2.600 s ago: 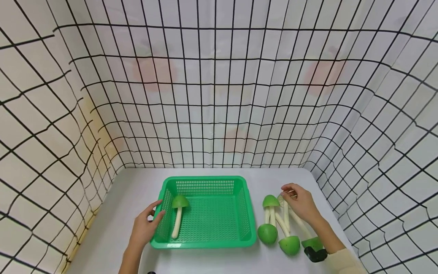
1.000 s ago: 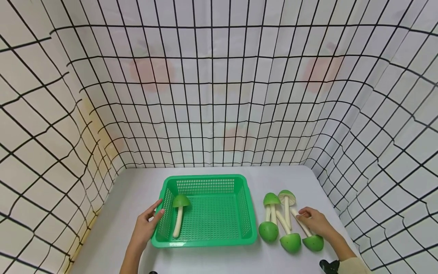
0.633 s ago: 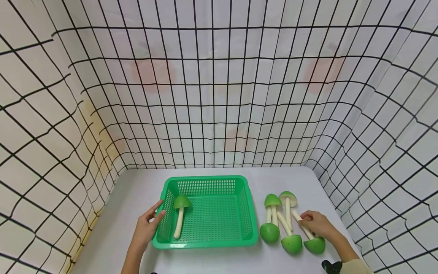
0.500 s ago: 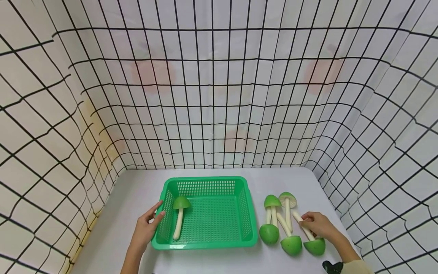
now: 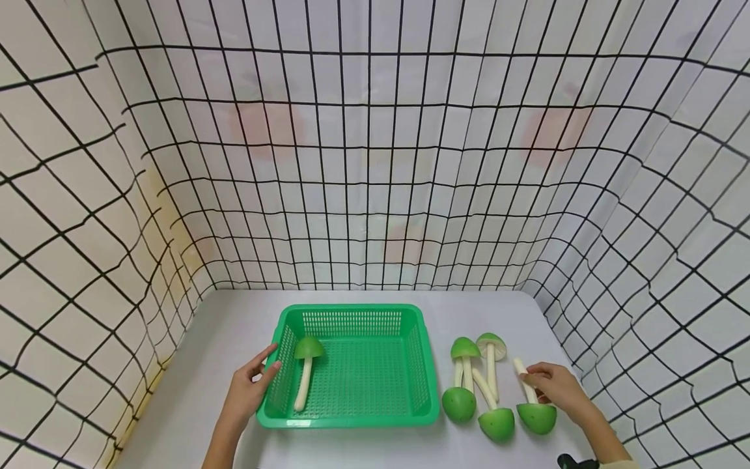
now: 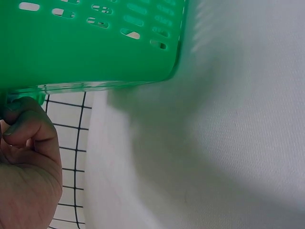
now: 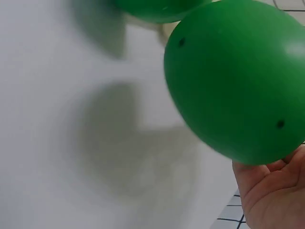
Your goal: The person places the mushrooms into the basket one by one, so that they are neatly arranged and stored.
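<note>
My left hand point(image 5: 246, 389) grips the left rim of a green plastic basket point(image 5: 363, 381); in the left wrist view its curled fingers point(image 6: 31, 126) sit at the rim. Inside, on the left, lies one toy mushroom with a green cap point(image 5: 308, 348) and white stem. My right hand point(image 5: 559, 387) pinches the white stem of another toy mushroom point(image 5: 536, 419), cap toward me. In the right wrist view that mushroom's dotted cap point(image 7: 238, 81) covers most of the fingers, and a shadow lies on the table beside it.
Several more green-capped mushrooms point(image 5: 497, 423) lie close together between the basket and my right hand, some stems crossing. A white table point(image 5: 234, 312) bears everything. Black wire grid point(image 5: 366, 195) over white sheeting stands at the back and both sides.
My right hand moved from beside the rear mushroom to the rightmost one's stem and took hold of it. That mushroom has turned more upright and shifted slightly right. My left hand stayed at the basket.
</note>
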### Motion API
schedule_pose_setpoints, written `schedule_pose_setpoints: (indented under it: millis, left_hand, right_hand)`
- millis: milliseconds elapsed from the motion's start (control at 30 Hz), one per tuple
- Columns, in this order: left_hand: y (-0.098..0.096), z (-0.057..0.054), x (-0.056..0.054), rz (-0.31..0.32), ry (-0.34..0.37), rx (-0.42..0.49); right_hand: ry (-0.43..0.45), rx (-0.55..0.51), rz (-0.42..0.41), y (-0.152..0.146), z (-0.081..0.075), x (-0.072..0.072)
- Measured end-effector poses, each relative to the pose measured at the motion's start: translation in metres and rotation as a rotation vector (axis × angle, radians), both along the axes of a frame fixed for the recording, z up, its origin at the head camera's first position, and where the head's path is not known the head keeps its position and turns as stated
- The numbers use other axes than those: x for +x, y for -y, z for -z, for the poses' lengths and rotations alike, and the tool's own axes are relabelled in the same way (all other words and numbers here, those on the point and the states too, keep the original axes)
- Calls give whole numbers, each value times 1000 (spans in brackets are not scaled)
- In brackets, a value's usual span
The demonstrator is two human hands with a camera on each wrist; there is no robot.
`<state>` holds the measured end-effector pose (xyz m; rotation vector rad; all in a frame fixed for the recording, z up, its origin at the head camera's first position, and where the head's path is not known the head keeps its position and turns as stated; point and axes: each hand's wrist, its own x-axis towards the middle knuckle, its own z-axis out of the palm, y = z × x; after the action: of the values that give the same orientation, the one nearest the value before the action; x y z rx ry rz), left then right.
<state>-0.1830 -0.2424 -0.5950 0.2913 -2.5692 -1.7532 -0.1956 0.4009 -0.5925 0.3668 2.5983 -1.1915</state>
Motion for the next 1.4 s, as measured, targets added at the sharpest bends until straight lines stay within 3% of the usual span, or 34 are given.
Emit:
schedule_pose_setpoints:
  millis: [300,633,833,1033,1400]
  left_hand:
    - [0,-3,6,-13,-7,-63]
    - [-1,0,6,-26,-44,-79]
    - [-3,0,1,-16,-43,-78]
    - [-4,-1,0,-30,-39,-72]
    - [-6,-2,0,-39,-28,-47]
  right_hand:
    - [-46,-101,55,21,-14,1]
    - [-167,-226,4,61,-41,-20]
    - [-197,-361,-14,89,-46,-27]
    - [-204,-415,-28,136,-51,-29]
    - [-201,-488,-107,207,-46,-38]
